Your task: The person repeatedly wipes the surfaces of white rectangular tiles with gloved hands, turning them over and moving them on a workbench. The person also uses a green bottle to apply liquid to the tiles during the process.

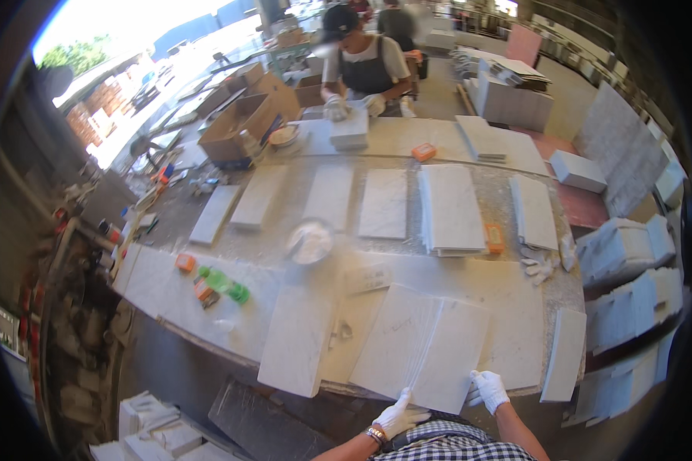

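Note:
A white stone tile (463,349) with faint grey veining lies tilted at the table's near edge, against a fanned stack of similar tiles (396,334). My left hand (400,416), in a white glove, grips the tile's near left corner with the thumb up along its edge. At the tile's right edge, my right hand (487,389), gloved too, has its fingers closed on the side near the lower corner. Parts of the fingers on both hands are hidden by the tile. Left of the fan lies another stack of tiles (296,338).
Beyond are a bowl of white powder (311,242), a green bottle (224,284), small orange boxes (185,263) and several tile stacks (451,207). A loose glove (540,265) lies at right. Across the table, a co-worker (365,69) handles a tile stack (350,129). More tiles (627,250) stand at right.

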Motion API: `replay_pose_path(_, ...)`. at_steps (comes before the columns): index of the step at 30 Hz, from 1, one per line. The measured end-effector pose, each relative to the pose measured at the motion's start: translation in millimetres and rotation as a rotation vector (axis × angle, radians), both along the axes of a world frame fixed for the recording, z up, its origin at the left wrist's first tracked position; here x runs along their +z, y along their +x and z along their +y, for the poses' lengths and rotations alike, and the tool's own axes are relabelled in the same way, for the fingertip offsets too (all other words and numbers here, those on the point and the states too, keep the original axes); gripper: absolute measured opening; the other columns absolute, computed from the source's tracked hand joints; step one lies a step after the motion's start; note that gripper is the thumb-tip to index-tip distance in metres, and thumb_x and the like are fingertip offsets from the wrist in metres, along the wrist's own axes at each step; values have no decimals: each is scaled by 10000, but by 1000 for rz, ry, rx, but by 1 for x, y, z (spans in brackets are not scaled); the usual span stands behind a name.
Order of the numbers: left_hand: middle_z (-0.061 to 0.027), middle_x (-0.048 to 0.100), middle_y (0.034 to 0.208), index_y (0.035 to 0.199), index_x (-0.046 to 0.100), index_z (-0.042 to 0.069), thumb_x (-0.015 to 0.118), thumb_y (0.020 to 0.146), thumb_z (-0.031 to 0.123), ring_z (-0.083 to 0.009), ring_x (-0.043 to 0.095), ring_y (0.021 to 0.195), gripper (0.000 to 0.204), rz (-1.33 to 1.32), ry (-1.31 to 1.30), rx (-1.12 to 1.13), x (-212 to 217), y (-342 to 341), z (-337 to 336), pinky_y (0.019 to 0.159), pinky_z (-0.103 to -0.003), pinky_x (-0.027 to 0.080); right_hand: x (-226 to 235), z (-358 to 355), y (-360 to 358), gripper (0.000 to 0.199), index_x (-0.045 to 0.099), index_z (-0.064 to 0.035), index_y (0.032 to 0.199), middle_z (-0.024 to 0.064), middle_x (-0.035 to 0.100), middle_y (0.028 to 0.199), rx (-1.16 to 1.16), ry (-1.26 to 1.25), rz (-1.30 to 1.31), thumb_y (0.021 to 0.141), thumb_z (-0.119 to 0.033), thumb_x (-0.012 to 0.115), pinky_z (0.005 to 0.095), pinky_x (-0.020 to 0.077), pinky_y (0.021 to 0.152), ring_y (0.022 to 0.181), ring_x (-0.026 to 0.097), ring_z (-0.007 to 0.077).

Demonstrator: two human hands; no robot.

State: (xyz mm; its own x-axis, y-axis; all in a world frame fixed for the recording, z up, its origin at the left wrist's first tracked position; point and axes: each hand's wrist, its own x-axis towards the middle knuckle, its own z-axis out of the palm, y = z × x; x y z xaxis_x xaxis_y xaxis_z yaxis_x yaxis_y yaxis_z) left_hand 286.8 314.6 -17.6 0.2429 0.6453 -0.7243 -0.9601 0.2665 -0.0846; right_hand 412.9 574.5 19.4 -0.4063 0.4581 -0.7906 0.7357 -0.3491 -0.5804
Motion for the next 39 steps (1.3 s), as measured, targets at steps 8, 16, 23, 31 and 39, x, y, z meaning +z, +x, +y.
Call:
replay_pose_path(8, -289, 590, 1369, 1441, 474, -71, 471, 925, 778, -380, 618, 1245, 993, 440, 39, -16, 36, 11, 5, 1075, -505, 413, -49, 25, -14, 691, 535, -47, 1385, 145, 609, 1350, -301, -411, 412, 955, -580, 624, 533, 466, 1070, 1231, 578, 357)
replay_pose_path(16, -296, 706, 1097, 1345, 603, -28, 423, 956, 751, -373, 735, 942, 888, 879, -24, 2, 21, 24, 28, 799, -427, 583, -47, 51, -46, 737, 540, -39, 1392, 143, 619, 1344, -171, -548, 363, 937, -612, 629, 490, 503, 1037, 1203, 599, 329)
replay_pose_path(23, -251, 716, 1097, 1178, 694, -50, 373, 919, 812, -379, 674, 1067, 955, 995, -127, 40, 12, 28, 37, 909, -430, 485, -52, 62, -49, 727, 548, -30, 1381, 142, 629, 1324, -102, -519, 334, 939, -600, 635, 478, 509, 1030, 1189, 609, 322)
replay_pose_path(31, -277, 710, 1105, 1135, 711, -34, 318, 949, 780, -437, 658, 1083, 923, 1227, -214, -78, 33, 40, 52, 920, -454, 480, -46, 75, -31, 714, 557, -21, 1368, 142, 640, 1302, -67, -442, 349, 941, -587, 641, 465, 515, 1023, 1173, 619, 314)
replay_pose_path(39, -197, 736, 1090, 1106, 734, 4, 336, 962, 759, -363, 677, 1020, 866, 1252, -113, -215, 64, 64, 59, 911, -413, 491, -30, 112, 54, 702, 566, -11, 1355, 142, 652, 1280, -204, -189, 438, 943, -574, 648, 452, 522, 1015, 1157, 629, 306)
